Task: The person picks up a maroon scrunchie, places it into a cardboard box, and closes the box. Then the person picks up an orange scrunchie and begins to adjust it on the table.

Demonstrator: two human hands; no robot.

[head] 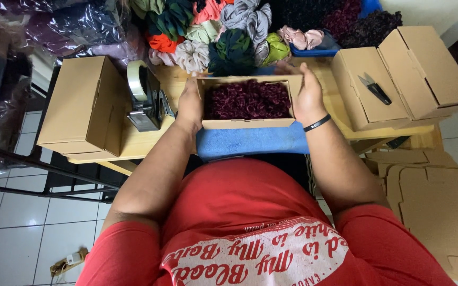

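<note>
Left hand (190, 103) and right hand (308, 95) each clamp an end wall of the open cardboard box (247, 123), palms flat and fingers curled over the rim, so it stays level and the dark red scrunchies (247, 99) packed inside stay put. Box sits over the blue cloth (250, 140) at the near edge of the surface (173, 79), square to the body. Tape dispenser (144, 98) just left, small snips (373, 87) on a closed box (369, 95) right, mixed scrunchie pile (229, 32) along the far edge, all within reach.
</note>
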